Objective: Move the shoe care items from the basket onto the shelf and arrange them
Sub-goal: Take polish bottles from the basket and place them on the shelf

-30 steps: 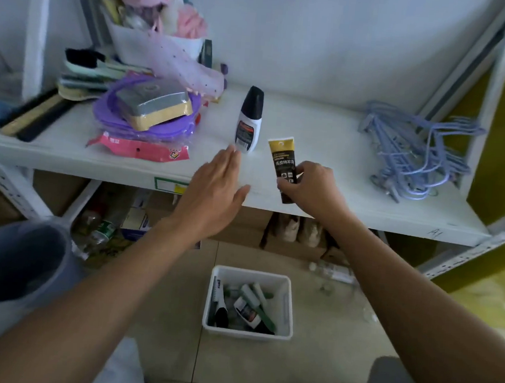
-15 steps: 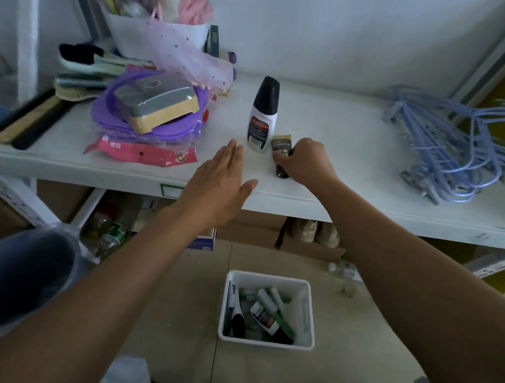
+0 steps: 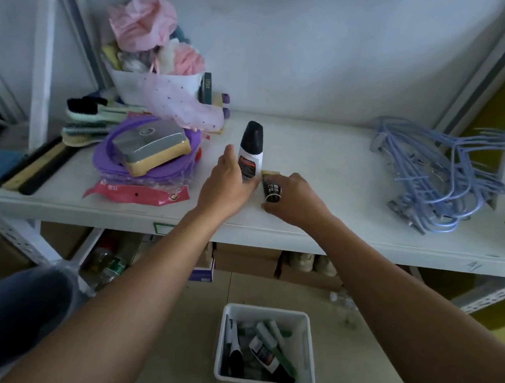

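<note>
A white bottle with a black cap (image 3: 250, 152) stands upright on the white shelf (image 3: 322, 166). My left hand (image 3: 226, 183) curls around its lower left side. Just right of it a black and yellow tube (image 3: 270, 186) lies flat on the shelf, and my right hand (image 3: 294, 199) holds its near end. On the floor below stands the white basket (image 3: 269, 313) with several more tubes and bottles inside.
At the shelf's left sit a purple pile with a silver and yellow box (image 3: 150, 147), a red packet (image 3: 137, 194), brushes (image 3: 91, 118) and a bouquet (image 3: 152, 62). Blue hangers (image 3: 436, 175) lie at the right. Cardboard boxes (image 3: 246, 260) stand under the shelf.
My right hand has laid the tube flat beside the bottle. My left hand moved forward from the shelf edge and now grips the bottle.
</note>
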`<state>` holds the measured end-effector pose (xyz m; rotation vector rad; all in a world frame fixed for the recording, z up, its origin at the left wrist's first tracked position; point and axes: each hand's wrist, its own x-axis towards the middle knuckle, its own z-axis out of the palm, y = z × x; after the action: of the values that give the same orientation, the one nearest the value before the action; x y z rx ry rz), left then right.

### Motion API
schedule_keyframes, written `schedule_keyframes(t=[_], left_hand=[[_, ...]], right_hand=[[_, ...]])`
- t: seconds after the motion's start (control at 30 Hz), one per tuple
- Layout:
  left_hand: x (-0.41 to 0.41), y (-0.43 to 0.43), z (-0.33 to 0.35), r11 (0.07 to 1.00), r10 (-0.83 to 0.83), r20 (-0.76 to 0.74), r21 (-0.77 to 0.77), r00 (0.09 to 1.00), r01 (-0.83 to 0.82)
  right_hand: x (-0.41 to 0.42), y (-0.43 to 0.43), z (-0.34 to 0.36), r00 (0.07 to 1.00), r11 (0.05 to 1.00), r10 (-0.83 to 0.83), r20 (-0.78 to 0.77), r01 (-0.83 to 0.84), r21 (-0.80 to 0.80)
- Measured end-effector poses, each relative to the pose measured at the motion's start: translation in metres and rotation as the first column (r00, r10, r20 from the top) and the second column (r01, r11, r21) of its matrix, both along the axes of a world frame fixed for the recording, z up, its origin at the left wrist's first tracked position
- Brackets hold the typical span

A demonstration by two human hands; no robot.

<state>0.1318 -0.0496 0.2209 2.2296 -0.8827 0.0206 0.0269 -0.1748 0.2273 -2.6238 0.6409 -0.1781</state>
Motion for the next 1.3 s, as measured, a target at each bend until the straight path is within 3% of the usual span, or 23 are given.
schedule_keyframes(t=[0.1,0.27,0.43,0.7,0.97,1.03,1.13,1.2,1.3], left_hand=[[0.009,-0.014,-0.013,0.994,0.021,-0.029,-0.104,0.999,-0.024],[0.013,-0.034,-0.026,0.98,0.047,0.101,-0.197,0.994,-0.027],[0.024,-0.038,-0.022,0.99,0.133,0.288,-0.081,0.948,-0.115],[0.024,-0.023,-0.037,0.95,0.098,0.463,0.22,0.881,-0.221],[-0.005,0.004,-0.035,0.945,0.122,0.418,0.228,0.9,-0.234],[-0.022,0.021,-0.032,0.983,0.068,0.463,0.12,0.884,-0.138],[-0.045,0.056,-0.03,0.975,-0.202,0.509,0.021,0.837,0.223],[-0.059,0.079,-0.037,0.918,-0.388,0.478,0.127,0.788,0.375],[-0.086,0.104,-0.062,0.862,-0.461,0.209,0.337,0.863,0.379]], right_hand=[[0.004,-0.007,-0.004,0.999,1.0,0.009,0.046,-0.008,-0.016],[0.007,-0.012,-0.019,0.99,0.998,0.001,0.138,0.007,-0.054],[0.014,-0.021,-0.028,0.982,0.998,-0.036,0.186,0.045,-0.042],[0.019,-0.017,-0.037,0.978,0.996,-0.059,0.2,0.072,-0.056],[-0.037,0.013,-0.036,0.958,0.973,0.106,0.268,-0.045,-0.224],[-0.053,0.022,-0.031,0.94,0.971,0.16,0.303,-0.095,-0.219],[-0.079,0.04,-0.026,0.943,0.967,0.231,0.241,-0.194,-0.167],[-0.094,0.049,-0.03,0.964,0.965,0.241,0.114,-0.226,-0.131],[-0.112,0.056,-0.053,0.965,0.975,0.199,-0.172,-0.213,-0.068]])
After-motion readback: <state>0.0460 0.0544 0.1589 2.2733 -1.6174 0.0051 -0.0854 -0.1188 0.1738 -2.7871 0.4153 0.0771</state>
